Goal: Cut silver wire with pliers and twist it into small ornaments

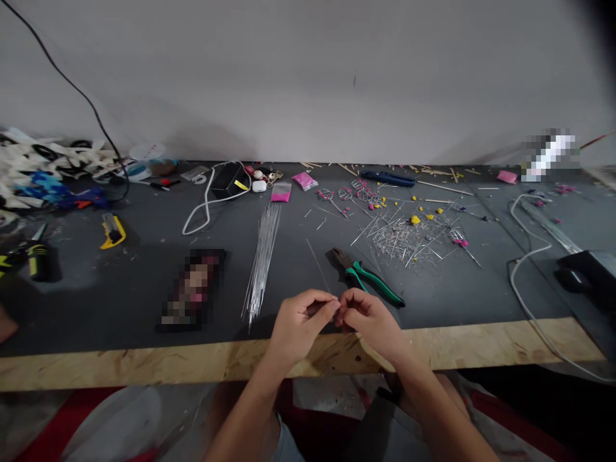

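Far left of the hands, white and black strips (pixel 60 151) lay in a tangled heap, with a crumpled blue bundle (pixel 43 189) against its near side. Closer in, a utility knife (pixel 114 232) with a yellow casing lay on the smooth dark grey tabletop (pixel 129 289). Between it and the left hand was a flat, dark-edged rectangular object (pixel 192 289), its face blurred out; just left of that hand, straight shiny metal wires (pixel 262 263) formed a long, narrow bundle. Beyond the hands lay a glossy pink packet (pixel 281 193).

The left hand (pixel 301 321) was curled, its thumb and forefinger pinched together on what seemed the near end of a thin wire (pixel 317 264), which slanted away forward and left. The right hand (pixel 373 321) met it fingertip to fingertip, fingers bent inward; whether it also gripped the wire could not be told.

Just ahead of the right hand, pliers (pixel 375 279) with smooth green-and-black handles lay aslant. Farther ahead and right spread a prickly scatter of wire offcuts (pixel 409 240), with lumpy yellow bits (pixel 415 220) along its far side. Well right of the hands, a pale cable (pixel 518 292) curved over the grainy wooden edge (pixel 462 340).
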`<state>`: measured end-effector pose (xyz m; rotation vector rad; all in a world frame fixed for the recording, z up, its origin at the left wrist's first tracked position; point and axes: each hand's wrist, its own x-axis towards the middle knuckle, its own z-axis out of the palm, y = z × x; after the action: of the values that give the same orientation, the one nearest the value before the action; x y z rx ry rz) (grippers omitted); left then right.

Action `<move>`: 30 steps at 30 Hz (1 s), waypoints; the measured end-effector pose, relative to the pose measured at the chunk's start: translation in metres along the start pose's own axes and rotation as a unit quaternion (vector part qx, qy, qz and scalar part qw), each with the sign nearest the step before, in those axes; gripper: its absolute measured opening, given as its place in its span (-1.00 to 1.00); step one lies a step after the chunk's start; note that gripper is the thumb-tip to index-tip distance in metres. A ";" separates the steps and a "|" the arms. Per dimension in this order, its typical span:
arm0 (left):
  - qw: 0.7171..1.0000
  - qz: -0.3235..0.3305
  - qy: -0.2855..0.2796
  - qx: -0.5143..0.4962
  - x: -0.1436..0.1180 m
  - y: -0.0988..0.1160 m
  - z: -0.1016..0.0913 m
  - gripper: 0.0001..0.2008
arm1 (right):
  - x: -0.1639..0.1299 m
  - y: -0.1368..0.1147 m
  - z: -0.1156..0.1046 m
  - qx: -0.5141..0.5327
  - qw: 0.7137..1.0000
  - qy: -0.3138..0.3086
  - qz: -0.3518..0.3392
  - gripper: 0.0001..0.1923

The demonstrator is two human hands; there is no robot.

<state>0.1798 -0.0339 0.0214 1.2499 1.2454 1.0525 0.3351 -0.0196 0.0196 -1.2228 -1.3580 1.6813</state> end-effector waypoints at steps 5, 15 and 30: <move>0.999 -0.027 0.002 -0.033 0.003 -0.002 0.000 -0.81 | 0.001 0.000 0.002 0.036 0.999 -0.004 -0.004 -0.92; 0.995 -0.056 -0.012 -0.087 0.006 -0.001 0.001 -0.86 | 0.001 0.000 0.004 0.057 0.998 -0.002 -0.004 -0.92; 0.987 -0.067 -0.029 -0.145 0.009 -0.006 0.001 -0.87 | 0.000 -0.001 0.005 0.098 0.995 -0.020 -0.015 -0.87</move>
<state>0.1806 -0.0250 0.0150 0.9555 1.0715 1.0491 0.3301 -0.0217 0.0208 -1.0563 -1.1960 1.7796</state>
